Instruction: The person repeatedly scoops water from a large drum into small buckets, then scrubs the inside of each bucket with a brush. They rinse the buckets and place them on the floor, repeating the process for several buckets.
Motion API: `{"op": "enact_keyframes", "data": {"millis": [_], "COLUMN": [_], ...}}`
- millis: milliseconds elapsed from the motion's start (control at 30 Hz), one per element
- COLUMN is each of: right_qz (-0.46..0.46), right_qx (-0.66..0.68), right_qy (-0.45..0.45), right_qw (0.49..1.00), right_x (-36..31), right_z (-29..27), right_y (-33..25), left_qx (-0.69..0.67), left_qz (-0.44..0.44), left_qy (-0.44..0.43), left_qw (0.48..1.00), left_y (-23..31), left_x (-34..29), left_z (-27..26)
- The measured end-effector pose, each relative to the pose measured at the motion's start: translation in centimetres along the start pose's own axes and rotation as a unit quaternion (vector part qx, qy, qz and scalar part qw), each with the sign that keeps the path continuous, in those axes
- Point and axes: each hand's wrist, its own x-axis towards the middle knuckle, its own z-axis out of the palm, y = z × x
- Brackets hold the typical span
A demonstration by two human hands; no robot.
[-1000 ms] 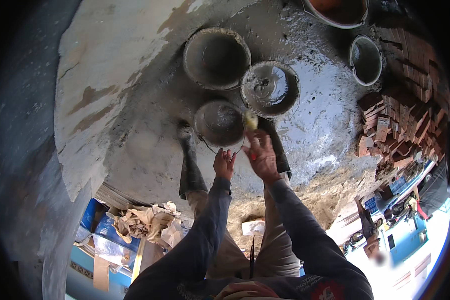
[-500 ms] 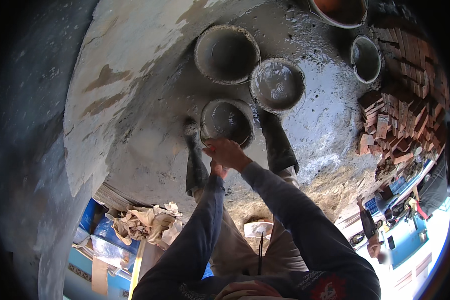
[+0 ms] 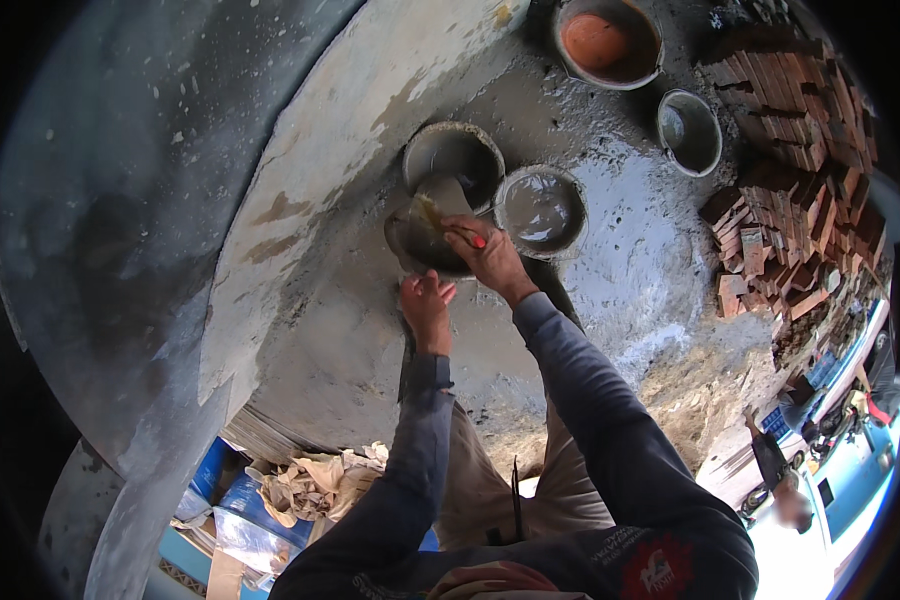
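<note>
My left hand (image 3: 428,308) has its fingers curled against the near side of a mortar-caked bucket (image 3: 402,248). The bucket tips away from me toward another round bucket (image 3: 412,152) behind it, and grey wet mix seems to spill over between them. My right hand (image 3: 492,262) grips a red-ended tool (image 3: 478,241) over the tipped bucket. A yellowish part shows beyond the fingers; its working end is hard to make out. Just right of these stands a bucket of watery grey mix (image 3: 542,212).
At the far right are a large bucket with an orange inside (image 3: 598,42) and a smaller bucket (image 3: 690,132). Stacked red bricks (image 3: 790,235) lie to the right. A pale wall (image 3: 270,210) rises on the left; crumpled brown paper (image 3: 315,485) lies near it. A person (image 3: 790,505) is at lower right.
The bucket between my boots has moved forward and tipped toward the far one. My hands, close together before, are now apart, with the right one farther forward and to the right.
</note>
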Motion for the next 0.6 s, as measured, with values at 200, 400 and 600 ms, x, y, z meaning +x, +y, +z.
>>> {"op": "enact_keyframes", "data": {"millis": [200, 400, 600], "right_qz": [0.015, 0.118, 0.138], "right_qx": [0.153, 0.385, 0.480], "right_qy": [0.102, 0.209, 0.146], "right_qw": [0.983, 0.891, 0.854], "right_x": [3.9, 5.4, 2.6], "right_z": [-1.4, -4.8, -7.8], "right_y": [2.0, 5.2, 4.2], "left_qx": [0.117, 0.356, 0.508], "left_qz": [0.083, 0.192, 0.312], "left_qy": [-0.017, -0.073, -0.032], "left_qw": [0.989, 0.911, 0.802], "left_y": [5.1, 7.1, 7.7], "left_x": [2.4, 3.1, -0.5], "left_z": [5.3, 12.6, 16.9]}}
